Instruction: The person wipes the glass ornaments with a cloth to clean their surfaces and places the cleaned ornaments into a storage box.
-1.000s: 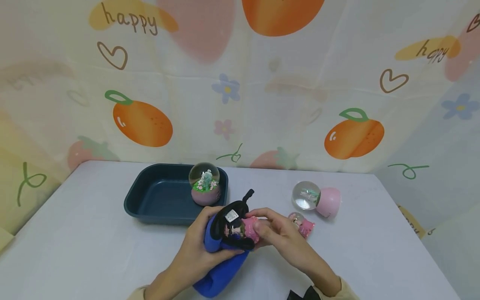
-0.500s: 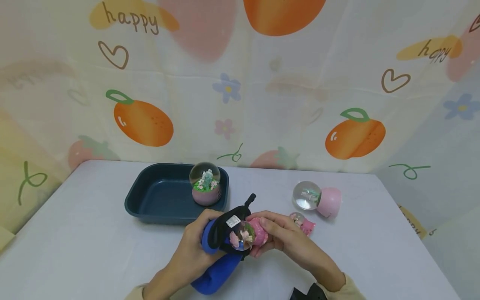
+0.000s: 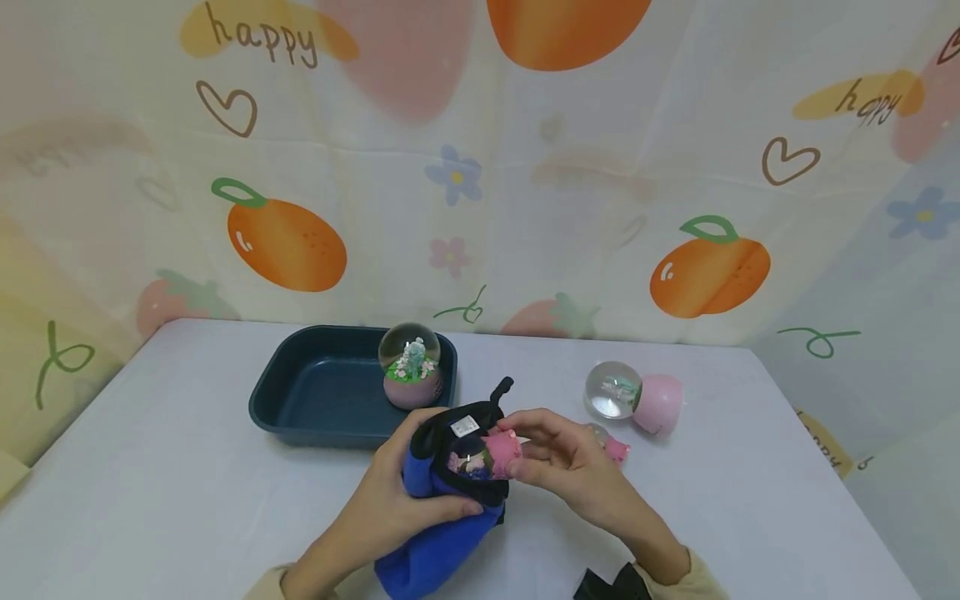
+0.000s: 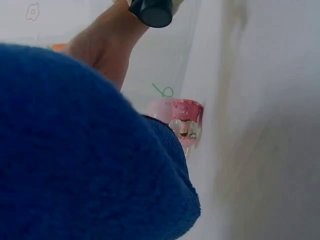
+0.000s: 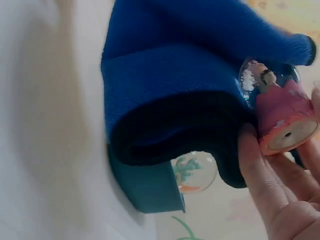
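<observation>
My left hand (image 3: 405, 500) holds a blue fleece cloth (image 3: 442, 546) with black edging, a white label and a black loop. A small snow globe (image 3: 502, 452) lies sideways against the cloth's black-edged opening, its glass end toward the cloth. My right hand (image 3: 581, 475) pinches the globe's pink base between thumb and fingers. In the right wrist view, the base's pale underside (image 5: 290, 137) faces the camera, and the glass is partly behind blue cloth. The blue cloth (image 4: 75, 150) hides the left fingers in the left wrist view.
A dark teal tray (image 3: 300, 433) stands at the back left, with an upright snow globe (image 3: 411, 371) in its right end. A larger pink-based snow globe (image 3: 658, 405) lies sideways at right. Another small globe (image 3: 618, 451) is partly behind my right hand. A black object (image 3: 611, 585) sits at the front edge.
The small globe came out rightward from the cloth with its glass exposed, then moved back left against the cloth's opening. My left hand shifted the cloth around it.
</observation>
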Tool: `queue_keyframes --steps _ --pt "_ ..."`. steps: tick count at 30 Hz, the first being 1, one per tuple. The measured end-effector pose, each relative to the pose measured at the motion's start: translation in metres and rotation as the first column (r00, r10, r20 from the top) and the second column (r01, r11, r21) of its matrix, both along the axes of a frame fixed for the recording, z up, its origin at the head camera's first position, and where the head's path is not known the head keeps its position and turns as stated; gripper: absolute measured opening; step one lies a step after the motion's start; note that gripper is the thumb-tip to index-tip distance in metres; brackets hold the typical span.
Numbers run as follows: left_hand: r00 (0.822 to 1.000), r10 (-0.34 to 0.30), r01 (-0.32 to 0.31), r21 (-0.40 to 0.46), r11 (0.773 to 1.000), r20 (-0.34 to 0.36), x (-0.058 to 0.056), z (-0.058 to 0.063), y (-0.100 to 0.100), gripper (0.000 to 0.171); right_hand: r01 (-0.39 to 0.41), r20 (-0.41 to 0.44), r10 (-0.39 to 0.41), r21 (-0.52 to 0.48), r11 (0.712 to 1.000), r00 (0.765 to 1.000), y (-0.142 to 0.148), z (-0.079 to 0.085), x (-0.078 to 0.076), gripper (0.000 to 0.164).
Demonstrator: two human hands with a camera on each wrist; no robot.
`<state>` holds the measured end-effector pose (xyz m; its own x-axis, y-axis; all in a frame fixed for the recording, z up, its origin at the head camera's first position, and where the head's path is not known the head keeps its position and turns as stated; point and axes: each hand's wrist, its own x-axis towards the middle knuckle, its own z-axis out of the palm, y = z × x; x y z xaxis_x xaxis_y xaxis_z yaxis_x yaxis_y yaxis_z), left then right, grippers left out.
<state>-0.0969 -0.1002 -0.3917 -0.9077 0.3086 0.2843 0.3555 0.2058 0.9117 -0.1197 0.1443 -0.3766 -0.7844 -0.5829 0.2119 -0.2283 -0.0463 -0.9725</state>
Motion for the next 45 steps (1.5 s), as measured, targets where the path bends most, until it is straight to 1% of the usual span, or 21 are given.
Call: queue_keyframes --steps 2,6,8,10,12,15,18,22,23,25,29,31,33,34,36,38,40,41,43,45 --pt "1.000 -0.015 0.015 0.011 1.000 0.021 0.000 0.001 0.000 0.071 0.008 -0.067 -0.009 -0.008 1.000 0.998 -0.003 -0.002 0.001 0.035" --pt "0.997 -0.054 0.054 0.018 0.998 0.050 -0.001 0.002 0.000 0.068 0.042 -0.159 -0.043 -0.008 0.999 0.986 -0.006 -0.003 0.003 0.036" --pt "0.996 -0.070 0.069 0.014 0.998 0.049 -0.002 0.002 -0.001 0.065 0.066 -0.186 -0.063 0.009 0.998 0.981 -0.007 -0.003 0.004 0.036" --pt "0.997 -0.073 0.072 0.012 0.997 0.040 -0.002 0.002 -0.001 0.059 0.078 -0.193 -0.072 0.023 0.997 0.979 -0.007 -0.004 0.004 0.036" --pt "0.997 -0.073 0.072 0.020 0.997 0.015 -0.003 0.001 0.000 0.051 0.089 -0.196 -0.080 0.040 0.995 0.977 -0.007 -0.004 0.005 0.036" --pt "0.998 -0.054 0.056 0.046 0.997 -0.042 -0.002 0.000 0.001 0.042 0.098 -0.181 -0.086 0.058 0.994 0.980 -0.008 -0.004 0.005 0.035" --pt "0.992 -0.025 0.035 0.084 0.996 -0.122 -0.001 0.000 0.001 0.032 0.085 -0.176 -0.074 0.056 0.995 0.982 -0.009 -0.005 0.006 0.035" --pt "0.978 -0.004 0.029 0.117 0.993 -0.210 -0.001 0.001 0.002 0.026 0.061 -0.174 -0.052 0.046 0.997 0.983 -0.011 -0.005 0.006 0.035" --pt "0.975 -0.005 0.033 0.121 0.992 -0.223 -0.001 0.001 0.002 0.025 0.058 -0.181 -0.049 0.040 0.998 0.982 -0.011 -0.005 0.006 0.035" --pt "0.974 -0.003 0.032 0.129 0.991 -0.225 -0.001 0.002 0.002 0.025 0.048 -0.180 -0.042 0.028 0.998 0.983 -0.011 -0.005 0.006 0.034" --pt "0.982 0.053 -0.028 0.138 0.990 -0.181 0.000 0.003 0.000 0.025 0.000 -0.257 -0.001 -0.004 1.000 0.966 -0.010 -0.005 0.006 0.034" --pt "0.982 0.089 -0.068 0.131 0.989 -0.167 0.000 0.004 0.000 0.025 -0.017 -0.295 0.015 -0.006 1.000 0.956 -0.008 -0.004 0.006 0.034" --pt "0.982 0.125 -0.110 0.113 0.987 -0.138 0.000 0.004 0.000 0.025 -0.031 -0.327 0.026 -0.009 0.999 0.945 -0.007 -0.004 0.006 0.034" --pt "0.985 0.133 -0.121 0.109 0.987 -0.113 0.000 0.004 -0.001 0.025 -0.031 -0.334 0.026 -0.009 0.999 0.942 -0.006 -0.003 0.006 0.034" --pt "0.990 0.137 -0.133 0.103 0.986 -0.039 -0.001 0.004 -0.001 0.027 -0.021 -0.350 0.018 -0.007 1.000 0.937 -0.005 -0.002 0.005 0.035" --pt "0.991 0.120 -0.125 0.099 0.987 0.053 -0.001 0.004 -0.002 0.031 -0.010 -0.353 0.004 -0.013 1.000 0.935 -0.004 -0.002 0.004 0.036" --pt "0.988 0.080 -0.092 0.088 0.992 0.131 -0.001 0.004 -0.003 0.038 0.021 -0.347 -0.025 -0.015 1.000 0.937 -0.003 -0.002 0.003 0.037" --pt "0.986 0.054 -0.066 0.078 0.995 0.156 -0.002 0.004 -0.003 0.041 0.037 -0.344 -0.041 -0.017 0.999 0.938 -0.002 -0.002 0.003 0.037" --pt "0.983 0.007 -0.016 0.050 0.999 0.181 -0.003 0.003 -0.004 0.047 0.069 -0.331 -0.074 -0.026 0.997 0.941 -0.002 -0.003 0.002 0.038" --pt "0.985 -0.027 0.023 0.029 0.999 0.168 -0.004 0.002 -0.004 0.052 0.095 -0.317 -0.103 -0.038 0.995 0.943 -0.001 -0.002 0.001 0.039"
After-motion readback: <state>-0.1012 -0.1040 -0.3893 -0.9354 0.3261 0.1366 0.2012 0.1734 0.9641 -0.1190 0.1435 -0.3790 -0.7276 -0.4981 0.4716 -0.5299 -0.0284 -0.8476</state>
